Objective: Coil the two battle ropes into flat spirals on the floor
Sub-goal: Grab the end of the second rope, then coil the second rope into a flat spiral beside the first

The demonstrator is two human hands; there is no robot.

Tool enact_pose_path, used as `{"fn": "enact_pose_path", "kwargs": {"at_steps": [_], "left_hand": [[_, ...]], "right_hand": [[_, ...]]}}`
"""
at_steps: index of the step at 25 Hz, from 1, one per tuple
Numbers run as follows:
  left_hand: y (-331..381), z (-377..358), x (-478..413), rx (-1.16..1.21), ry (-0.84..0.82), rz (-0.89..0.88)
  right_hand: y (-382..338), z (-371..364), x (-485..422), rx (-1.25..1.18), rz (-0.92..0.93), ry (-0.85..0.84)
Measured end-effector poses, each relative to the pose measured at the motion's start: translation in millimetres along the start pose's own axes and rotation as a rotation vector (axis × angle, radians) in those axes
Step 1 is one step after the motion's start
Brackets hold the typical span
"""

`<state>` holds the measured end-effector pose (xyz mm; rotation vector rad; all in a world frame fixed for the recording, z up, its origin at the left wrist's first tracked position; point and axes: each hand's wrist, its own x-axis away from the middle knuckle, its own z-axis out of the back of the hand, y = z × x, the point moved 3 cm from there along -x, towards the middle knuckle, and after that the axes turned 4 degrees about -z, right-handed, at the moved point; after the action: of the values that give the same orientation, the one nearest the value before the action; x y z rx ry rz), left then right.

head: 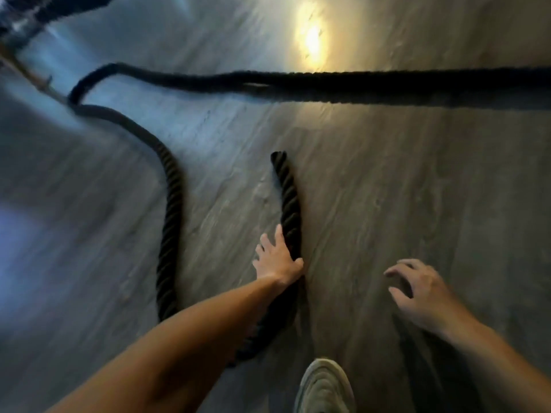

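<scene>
A thick black twisted battle rope (171, 210) lies on the grey wood-look floor in a U shape, its free end (280, 162) pointing away from me. My left hand (277, 260) grips this end section, thumb hooked over the rope and fingers spread along its left side. My right hand (417, 287) hovers above the floor to the right, fingers loosely curled, holding nothing. A second black rope (387, 84) runs straight across the far floor toward the right edge.
My light-coloured shoe (325, 389) stands at the bottom centre, close to the rope's bend. At the top left the ropes curve toward a blurred anchor or equipment base (26, 16). A bright light reflection (311, 40) glares on the floor beyond.
</scene>
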<state>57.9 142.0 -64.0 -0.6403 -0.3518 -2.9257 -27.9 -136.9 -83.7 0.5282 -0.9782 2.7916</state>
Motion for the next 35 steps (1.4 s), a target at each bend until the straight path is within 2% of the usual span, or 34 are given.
{"fn": "enact_pose_path", "kwargs": {"at_steps": [1,3,6,9,11,13,16,18,21,24,28,30,32,35], "left_hand": [[-10.0,-11.1,1.7,0.104,0.0,0.028],[-3.1,-29.3,8.5,0.227,0.058,-0.05],[44.3,-56.1,30.3,0.296,0.074,-0.222],[110.2,-85.7,62.0,0.275,-0.122,-0.497],[150.3,-102.9,83.2,0.22,-0.315,-0.744],[184.0,-109.9,102.3,0.181,-0.455,-0.903],[200.1,-107.2,105.4,0.135,-0.51,-1.007],[183.0,-105.9,95.6,-0.03,-0.477,-1.085],[133.9,-98.2,81.4,-0.378,-0.244,-1.116],[97.2,-82.7,74.6,-0.439,-0.006,-1.051],[104.8,-43.7,68.2,-0.704,-0.205,-0.861],[121.3,-30.6,70.5,-0.772,-0.242,-0.853],[133.8,-29.7,69.4,-0.751,-0.249,-0.896],[135.7,-35.1,66.6,-0.692,-0.251,-0.952]], "right_hand": [[-5.0,-1.6,-0.1,0.006,0.02,-0.019],[-9.7,-1.7,-1.6,-0.047,0.025,-0.043],[-3.3,7.6,-8.1,-0.296,-0.108,0.084],[12.7,24.1,-9.9,-0.458,-0.328,0.19],[36.2,33.5,-7.1,-0.458,-0.473,0.246],[77.9,47.6,10.4,-0.428,-0.619,0.337],[137.0,66.7,50.4,-0.363,-0.683,0.339],[163.1,79.2,68.6,-0.324,-0.651,0.293],[191.2,99.8,81.4,-0.365,-0.652,0.279],[216.0,117.0,102.6,-0.298,-0.683,0.298],[229.0,136.3,145.1,-0.106,-0.718,0.216],[226.2,155.9,162.7,0.009,-0.68,0.2],[213.1,187.5,166.9,0.167,-0.589,0.224],[166.8,235.1,150.6,0.487,-0.348,0.166]]}}
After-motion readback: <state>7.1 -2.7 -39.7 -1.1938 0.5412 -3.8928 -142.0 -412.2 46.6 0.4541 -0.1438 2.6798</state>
